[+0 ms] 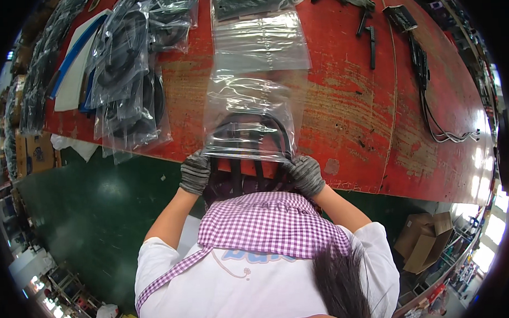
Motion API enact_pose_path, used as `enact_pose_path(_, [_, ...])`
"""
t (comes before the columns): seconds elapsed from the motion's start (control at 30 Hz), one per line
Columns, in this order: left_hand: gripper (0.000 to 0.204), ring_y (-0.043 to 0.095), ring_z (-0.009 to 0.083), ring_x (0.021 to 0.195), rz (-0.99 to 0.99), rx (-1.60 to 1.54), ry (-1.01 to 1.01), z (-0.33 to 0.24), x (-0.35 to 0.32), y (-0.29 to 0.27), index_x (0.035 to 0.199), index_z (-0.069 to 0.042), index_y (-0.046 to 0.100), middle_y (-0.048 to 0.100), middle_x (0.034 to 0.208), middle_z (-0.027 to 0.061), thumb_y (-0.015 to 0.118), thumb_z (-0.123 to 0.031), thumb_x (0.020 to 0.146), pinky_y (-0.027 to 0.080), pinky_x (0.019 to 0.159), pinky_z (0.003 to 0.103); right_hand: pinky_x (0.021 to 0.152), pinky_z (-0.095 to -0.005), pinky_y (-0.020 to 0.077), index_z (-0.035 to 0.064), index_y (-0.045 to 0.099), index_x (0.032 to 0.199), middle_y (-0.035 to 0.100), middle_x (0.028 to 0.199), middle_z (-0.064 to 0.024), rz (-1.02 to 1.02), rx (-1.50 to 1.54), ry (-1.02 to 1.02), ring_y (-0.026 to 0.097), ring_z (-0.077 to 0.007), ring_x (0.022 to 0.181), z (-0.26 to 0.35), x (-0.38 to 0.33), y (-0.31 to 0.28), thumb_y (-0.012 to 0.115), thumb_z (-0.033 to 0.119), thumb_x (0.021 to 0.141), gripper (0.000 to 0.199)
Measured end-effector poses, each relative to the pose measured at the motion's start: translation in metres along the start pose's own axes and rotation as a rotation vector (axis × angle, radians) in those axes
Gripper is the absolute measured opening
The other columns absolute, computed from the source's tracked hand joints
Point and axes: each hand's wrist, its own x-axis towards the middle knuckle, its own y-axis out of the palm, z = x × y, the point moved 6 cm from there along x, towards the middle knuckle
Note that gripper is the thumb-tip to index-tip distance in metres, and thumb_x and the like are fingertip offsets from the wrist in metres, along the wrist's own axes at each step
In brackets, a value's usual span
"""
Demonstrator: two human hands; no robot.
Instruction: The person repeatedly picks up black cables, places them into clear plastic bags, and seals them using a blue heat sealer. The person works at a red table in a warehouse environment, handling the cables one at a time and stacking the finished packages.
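Red worktable (pixel 348 116), gloved left hand (pixel 195 173), gloved right hand (pixel 305 176), fingers pinching clear bag (pixel 224 98); black strips (pixel 282 130) partly inside

A red table (pixel 348 113), its surface showing worn brown patches, is carrying filled clear bags (pixel 124 48) with black parts inside on its left side, and a white flat piece (pixel 71 89) is lying just beside them. Along the middle, flat clear sheeting (pixel 261 44) is lying between a packet of dark material (pixel 257 3) and an open bag (pixel 247 97) that is reaching to the near edge around a black curved part (pixel 231 125). On the right, a thin black bar (pixel 372 48) is lying near a black box-like piece (pixel 400 18), and a black cable bundle (pixel 419 63) is trailing pale wire ends (pixel 455 136).
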Motion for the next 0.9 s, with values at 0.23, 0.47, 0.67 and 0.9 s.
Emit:
enact_pose_path(0.23, [0.017,0.059,0.0288,0.068,0.135,0.032,-0.227,-0.018,-0.104,0.029,0.095,-0.006,0.058,0.060,0.076,0.0131,0.052,-0.015,0.081,0.046,0.059,0.037,0.059,-0.0349,0.0437,0.0195,0.056,0.110,0.057,0.073,-0.0058,0.338,-0.093,-0.148,0.057,-0.0227,0.070,0.014,-0.007,0.007,0.045,0.022,0.081,0.031])
enact_pose_path(0.47, [0.019,0.060,0.0179,0.061,0.186,-0.764,-0.151,-0.053,-0.028,-0.123,0.096,-0.007,0.063,0.065,0.077,0.0092,0.055,-0.009,0.079,0.049,0.056,0.028,0.048,-0.0281,0.0439,0.0111,0.060,0.106,0.061,0.064,-0.0024,0.055,0.690,-0.058,0.056,-0.0114,0.054,0.016,0.023,-0.102,0.051,0.002,0.077,0.032])
enact_pose_path(0.67, [0.018,0.049,0.0041,0.048,0.005,-0.946,0.024,-0.043,0.052,-0.277,0.093,-0.001,0.059,0.054,0.061,0.0000,0.049,0.002,0.079,0.041,0.045,0.020,0.047,-0.0206,0.0416,0.0048,0.060,0.106,0.050,0.055,0.0022,-0.278,0.906,0.064,0.047,-0.0033,0.047,0.019,0.069,-0.275,0.049,-0.004,0.076,0.033])
enact_pose_path(0.9, [0.015,0.050,0.0084,0.051,-0.412,0.260,0.382,0.012,0.179,-0.322,0.091,-0.006,0.060,0.058,0.068,0.0057,0.050,-0.008,0.080,0.044,0.050,0.025,0.046,-0.0221,0.0433,0.0049,0.065,0.093,0.056,0.057,-0.0010,-0.261,0.284,-0.189,0.050,-0.0049,0.049,-0.018,0.236,-0.302,0.050,0.010,0.081,0.020])
